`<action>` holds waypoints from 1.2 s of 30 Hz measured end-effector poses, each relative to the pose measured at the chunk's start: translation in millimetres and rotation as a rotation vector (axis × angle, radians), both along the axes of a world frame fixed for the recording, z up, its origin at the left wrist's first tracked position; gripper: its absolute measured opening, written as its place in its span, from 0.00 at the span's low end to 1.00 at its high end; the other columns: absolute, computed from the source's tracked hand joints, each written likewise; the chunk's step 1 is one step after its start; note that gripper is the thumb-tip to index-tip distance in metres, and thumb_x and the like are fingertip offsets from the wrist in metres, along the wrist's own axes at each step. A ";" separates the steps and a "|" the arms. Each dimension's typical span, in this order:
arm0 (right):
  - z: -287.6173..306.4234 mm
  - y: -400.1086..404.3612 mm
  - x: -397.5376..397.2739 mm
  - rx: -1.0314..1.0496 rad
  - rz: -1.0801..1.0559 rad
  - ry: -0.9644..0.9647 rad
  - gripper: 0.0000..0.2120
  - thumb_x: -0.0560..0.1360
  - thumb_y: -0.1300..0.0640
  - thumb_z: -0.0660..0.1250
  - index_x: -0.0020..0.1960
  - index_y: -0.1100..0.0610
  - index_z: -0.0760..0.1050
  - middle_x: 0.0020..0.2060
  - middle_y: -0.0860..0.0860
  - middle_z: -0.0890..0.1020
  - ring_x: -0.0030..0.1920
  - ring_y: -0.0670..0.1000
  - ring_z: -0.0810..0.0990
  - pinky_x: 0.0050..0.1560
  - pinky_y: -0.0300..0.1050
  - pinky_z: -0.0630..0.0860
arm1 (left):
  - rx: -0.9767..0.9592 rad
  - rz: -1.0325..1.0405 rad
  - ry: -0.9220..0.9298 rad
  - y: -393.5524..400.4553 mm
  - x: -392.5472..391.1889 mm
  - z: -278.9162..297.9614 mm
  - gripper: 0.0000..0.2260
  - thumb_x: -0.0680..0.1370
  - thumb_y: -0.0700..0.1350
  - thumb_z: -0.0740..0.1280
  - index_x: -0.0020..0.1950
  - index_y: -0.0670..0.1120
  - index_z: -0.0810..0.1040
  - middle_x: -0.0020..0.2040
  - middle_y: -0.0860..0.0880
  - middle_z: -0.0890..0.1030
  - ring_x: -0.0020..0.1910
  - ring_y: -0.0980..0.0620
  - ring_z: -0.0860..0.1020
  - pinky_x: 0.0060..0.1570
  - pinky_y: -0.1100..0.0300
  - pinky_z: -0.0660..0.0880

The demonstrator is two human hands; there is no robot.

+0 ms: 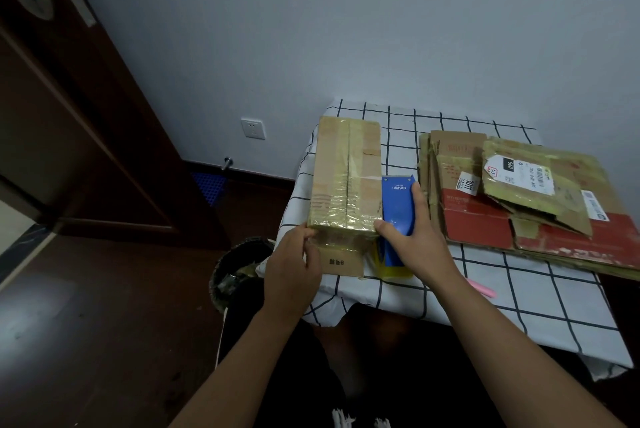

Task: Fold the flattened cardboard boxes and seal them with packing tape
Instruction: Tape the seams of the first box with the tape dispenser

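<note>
- Left hand (294, 263): sits at the near end of the long brown cardboard box with glossy yellowish tape along its top seam (346, 178). Thumb and fingers curl onto the near-left corner, pressing the clear tape tail down on the end face. Judgement: the step in hand is finishing that end strip. To do it well, rub the tail flat from the corner down, with no bubbles.
- The folded box lies lengthwise on the left part of the table under the white cloth with a black grid (485, 292), near end at the table edge. That end slightly overhangs, so downward pressure could tip it. Better to push inward against the end face.
- Right hand (414, 237): clamped on the blue plastic tape dispenser (398, 206), which stands touching the box's right side. Thumb tip touches the box's near-right corner. Likely next need is a clean tear on the blade, box kept braced by the left hand.
- Stack of flattened brown-and-red cardboard boxes with white shipping labels (519, 199) lies on the right side of the table, apart from the dispenser. These are not yet folded.
- Hard to tell:
  - whether the tape is already cut, since the hands cover that spot
  - the roll, mostly hidden under the right hand, only a yellowish edge showing
  - the far end of the box, unseen
  - the label print, unreadable
  - the stack's right edge, cut off by the frame
</note>
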State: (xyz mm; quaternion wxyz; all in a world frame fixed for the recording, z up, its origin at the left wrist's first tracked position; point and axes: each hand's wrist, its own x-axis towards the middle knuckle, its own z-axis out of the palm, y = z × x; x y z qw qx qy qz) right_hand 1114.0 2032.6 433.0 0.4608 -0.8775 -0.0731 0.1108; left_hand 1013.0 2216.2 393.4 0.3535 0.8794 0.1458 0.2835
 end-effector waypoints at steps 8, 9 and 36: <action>0.8 -0.6 -0.4 -0.004 0.008 -0.003 0.46 0.74 0.41 0.69 0.79 0.38 0.40 0.59 0.44 0.69 0.56 0.53 0.75 0.57 0.54 0.76 | 0.112 -0.098 0.020 27.6 8.1 12.5 0.05 0.78 0.42 0.70 0.46 0.45 0.74 0.38 0.55 0.79 0.35 0.57 0.77 0.32 0.68 0.70; 1.1 -0.5 -0.6 -0.006 0.009 -0.004 0.46 0.74 0.41 0.69 0.79 0.38 0.40 0.59 0.44 0.69 0.55 0.53 0.75 0.57 0.54 0.75 | 0.114 -0.110 0.017 29.5 8.9 14.8 0.06 0.77 0.42 0.70 0.49 0.46 0.74 0.39 0.56 0.79 0.35 0.59 0.77 0.33 0.69 0.70; 6.6 3.7 -0.2 -0.002 0.024 0.004 0.48 0.74 0.42 0.71 0.80 0.42 0.41 0.54 0.46 0.70 0.51 0.50 0.73 0.51 0.47 0.72 | 0.247 -0.248 0.102 39.6 16.8 23.9 0.08 0.80 0.48 0.64 0.50 0.44 0.76 0.42 0.50 0.79 0.37 0.52 0.77 0.35 0.51 0.79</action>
